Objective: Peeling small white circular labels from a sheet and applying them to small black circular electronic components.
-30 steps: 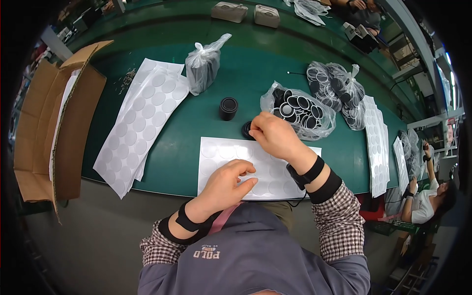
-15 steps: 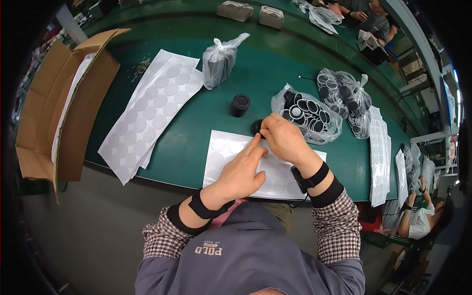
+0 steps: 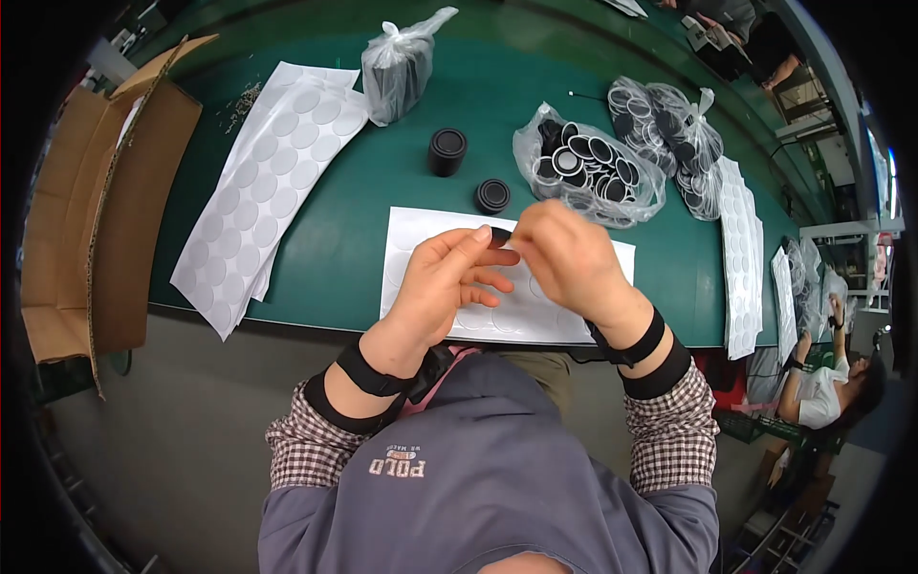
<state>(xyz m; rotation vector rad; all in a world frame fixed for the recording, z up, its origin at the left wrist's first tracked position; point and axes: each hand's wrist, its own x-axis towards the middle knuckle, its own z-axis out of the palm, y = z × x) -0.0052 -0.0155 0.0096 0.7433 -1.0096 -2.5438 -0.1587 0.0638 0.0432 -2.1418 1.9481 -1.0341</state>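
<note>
My left hand [image 3: 445,277] pinches a thin black disc [image 3: 499,236] between thumb and forefinger, its other fingers loosely spread. Against the disc's right edge are the closed fingertips of my right hand [image 3: 569,253]; motion blurs them, and whatever they pinch cannot be made out. Both hands are above a white sheet of round stickers [image 3: 402,244], which they partly cover. Just beyond the sheet stands a short stack of black discs [image 3: 492,196], with a taller black stack [image 3: 448,151] behind it to the left.
An open clear bag [image 3: 612,177] holds black discs with white rims; tied bags [image 3: 660,134] of similar discs lie right. Another tied bag [image 3: 397,72] stands at the back. Sticker sheets [image 3: 258,191] lie left beside a cardboard box [image 3: 139,230]; more sheets [image 3: 741,258] lie right.
My hands have drawn back from the short black stack, which now shows fully. The left hand has turned and lifted, with a black disc now in its fingers. The whole view has shifted.
</note>
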